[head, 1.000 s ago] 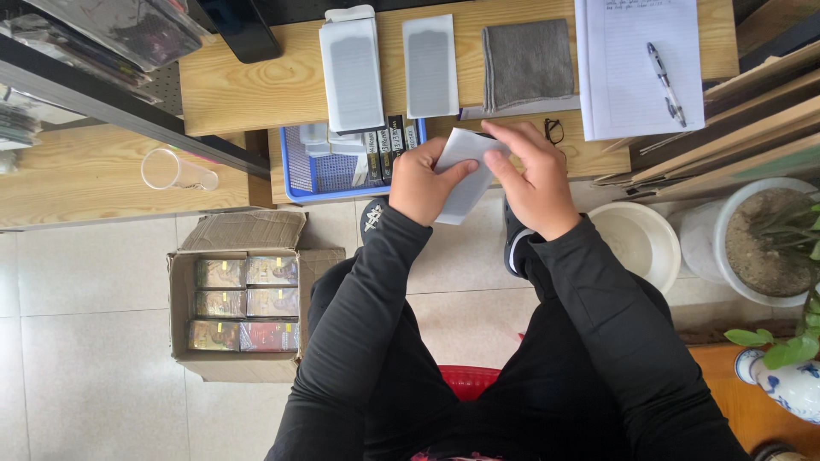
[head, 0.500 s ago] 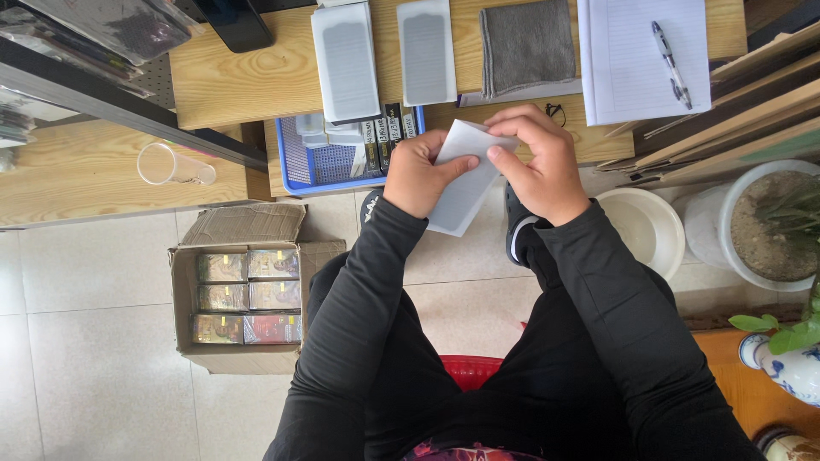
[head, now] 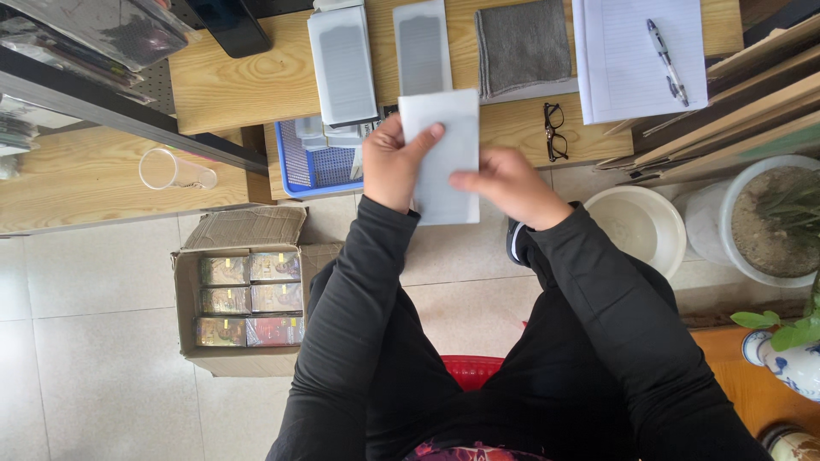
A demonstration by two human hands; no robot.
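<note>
Pale tiled floor (head: 102,376) here, daylight all over. Light wooden counter (head: 239,85) up top, lower wooden shelf (head: 77,188) on the left.

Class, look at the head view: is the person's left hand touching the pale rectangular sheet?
Touching. The head view shows the left hand gripping the pale sheet, thumb lying across its front face.

Both hands (head: 393,162) (head: 508,183) hold, seemingly, a grey packet (head: 442,154).
</note>
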